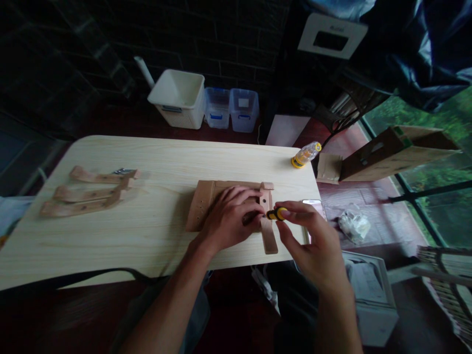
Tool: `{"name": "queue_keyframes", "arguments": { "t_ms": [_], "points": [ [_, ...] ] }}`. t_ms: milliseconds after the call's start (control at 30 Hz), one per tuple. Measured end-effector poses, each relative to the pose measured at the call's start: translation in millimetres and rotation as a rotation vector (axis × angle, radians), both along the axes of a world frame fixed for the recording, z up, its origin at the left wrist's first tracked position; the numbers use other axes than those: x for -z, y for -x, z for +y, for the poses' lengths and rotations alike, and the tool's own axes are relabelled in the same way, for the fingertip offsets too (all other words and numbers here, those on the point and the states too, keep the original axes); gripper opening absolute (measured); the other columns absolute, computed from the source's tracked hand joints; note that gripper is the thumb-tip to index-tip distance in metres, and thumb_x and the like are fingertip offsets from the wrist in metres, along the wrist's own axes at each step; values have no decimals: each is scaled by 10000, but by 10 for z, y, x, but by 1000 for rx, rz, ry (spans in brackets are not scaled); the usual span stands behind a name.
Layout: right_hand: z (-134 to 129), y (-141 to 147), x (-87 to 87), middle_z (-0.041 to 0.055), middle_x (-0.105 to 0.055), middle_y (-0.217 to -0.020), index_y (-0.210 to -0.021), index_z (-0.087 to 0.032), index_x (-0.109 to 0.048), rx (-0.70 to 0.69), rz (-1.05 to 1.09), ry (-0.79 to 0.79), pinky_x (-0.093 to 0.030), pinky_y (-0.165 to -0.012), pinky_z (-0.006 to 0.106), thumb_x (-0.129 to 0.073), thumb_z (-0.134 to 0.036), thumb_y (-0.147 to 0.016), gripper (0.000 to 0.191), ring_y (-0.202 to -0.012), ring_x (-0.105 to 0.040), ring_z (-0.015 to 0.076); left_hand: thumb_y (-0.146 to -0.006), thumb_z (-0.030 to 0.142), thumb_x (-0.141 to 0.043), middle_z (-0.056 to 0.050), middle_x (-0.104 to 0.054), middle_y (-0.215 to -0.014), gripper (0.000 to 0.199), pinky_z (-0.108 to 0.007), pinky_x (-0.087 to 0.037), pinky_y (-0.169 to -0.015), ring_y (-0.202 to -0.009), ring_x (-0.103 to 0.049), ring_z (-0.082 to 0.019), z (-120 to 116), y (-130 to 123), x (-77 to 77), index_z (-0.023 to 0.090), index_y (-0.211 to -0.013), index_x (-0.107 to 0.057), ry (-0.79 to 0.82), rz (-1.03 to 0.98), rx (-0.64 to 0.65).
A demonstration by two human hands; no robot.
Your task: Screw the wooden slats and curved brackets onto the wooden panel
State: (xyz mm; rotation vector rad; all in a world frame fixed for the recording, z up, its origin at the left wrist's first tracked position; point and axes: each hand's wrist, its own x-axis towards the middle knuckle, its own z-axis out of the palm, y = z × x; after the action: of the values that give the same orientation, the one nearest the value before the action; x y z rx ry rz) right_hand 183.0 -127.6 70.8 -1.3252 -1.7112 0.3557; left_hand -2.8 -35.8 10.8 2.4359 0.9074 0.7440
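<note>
My right hand pinches a short yellow-and-black screwdriver by its handle end. The tip points left, down at a curved wooden strip with a dark hole in it. That strip lies across the right end of a brown wooden panel with small holes at its left end. My left hand rests over the panel, its thumb and index finger closed together at the screwdriver's tip. Whatever small part sits between those fingertips is too hidden to name.
Several curved wooden pieces lie at the table's left, with small metal parts by them. A clear bottle-shaped container with yellow ends lies near the right corner. A phone-like object is at the right edge. Bins stand behind the table.
</note>
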Motion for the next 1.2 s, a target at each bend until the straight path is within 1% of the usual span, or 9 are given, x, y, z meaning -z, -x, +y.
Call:
{"name": "queue_keyframes", "arguments": {
  "t_ms": [133, 300, 533, 600, 733, 800, 900, 1033, 1200],
  "points": [
    [10, 27, 21, 57, -708, -1144, -1116, -280, -649, 24, -19, -40, -613, -879, 384, -670, -128, -902, 264, -1063, -709, 217, -908, 252, -655, 9, -660, -1311, 114, -499, -416, -1056, -1238, -538, -249, 0, -1, 9, 306, -976, -729, 0, -1, -8],
    [-2, 66, 36, 73, -695, -1218, -1144, -277, -623, -6, 12, -23, -610, -905, 414, -652, -130, -909, 278, -1110, -697, 231, -914, 257, -644, -1, -661, -1312, 120, -497, -419, -1059, -1241, -540, -253, -2, 3, 6, 303, -980, -734, -1, -9, -6],
    [-3, 22, 168, 58, -685, -1131, -1124, -282, -620, 42, 71, -67, -614, -866, 413, -695, -131, -882, 295, -1050, -708, 228, -903, 251, -664, 11, -662, -1305, 109, -496, -415, -1067, -1237, -541, -246, -5, 5, -12, 310, -961, -734, 18, 0, -7],
    [-7, 20, 165, 65, -677, -1151, -1138, -281, -613, 44, 84, -66, -611, -877, 429, -693, -119, -879, 316, -1063, -704, 232, -906, 254, -662, 8, -665, -1295, 105, -494, -414, -1067, -1236, -542, -245, -7, 5, -20, 309, -959, -734, 19, -2, -11],
    [-23, 37, 130, 83, -674, -1230, -1170, -280, -595, -1, 99, -28, -599, -915, 465, -654, -101, -897, 332, -1121, -688, 245, -917, 266, -652, 7, -659, -1312, 107, -489, -415, -1063, -1244, -536, -249, -6, 8, -25, 308, -972, -733, 21, 0, -2],
    [-25, 37, 136, 75, -686, -1212, -1175, -284, -588, -12, 101, -25, -599, -914, 460, -652, -89, -896, 347, -1117, -689, 241, -915, 266, -655, 8, -660, -1310, 105, -491, -412, -1064, -1242, -537, -250, -4, 9, -18, 309, -971, -733, 19, 1, -2],
    [-14, 18, 179, 63, -684, -1168, -1161, -289, -588, 11, 116, -42, -604, -890, 440, -671, -81, -886, 355, -1084, -696, 229, -907, 259, -665, 10, -662, -1302, 97, -496, -406, -1071, -1244, -536, -249, -4, 7, -5, 307, -959, -731, 19, -3, -10],
    [-6, 6, 210, 66, -670, -1169, -1147, -285, -595, 42, 129, -55, -604, -888, 442, -682, -95, -883, 337, -1077, -697, 231, -903, 254, -669, 13, -657, -1308, 86, -495, -401, -1081, -1253, -531, -244, -7, 5, -3, 302, -947, -726, 21, -13, -15],
    [-30, 53, 160, 90, -667, -1250, -1138, -274, -601, 11, 161, -22, -595, -927, 477, -647, -119, -910, 279, -1131, -687, 249, -918, 276, -650, 5, -658, -1305, 97, -489, -403, -1080, -1245, -532, -244, -7, 10, -18, 303, -964, -731, 27, 3, -13]
  ]
}}
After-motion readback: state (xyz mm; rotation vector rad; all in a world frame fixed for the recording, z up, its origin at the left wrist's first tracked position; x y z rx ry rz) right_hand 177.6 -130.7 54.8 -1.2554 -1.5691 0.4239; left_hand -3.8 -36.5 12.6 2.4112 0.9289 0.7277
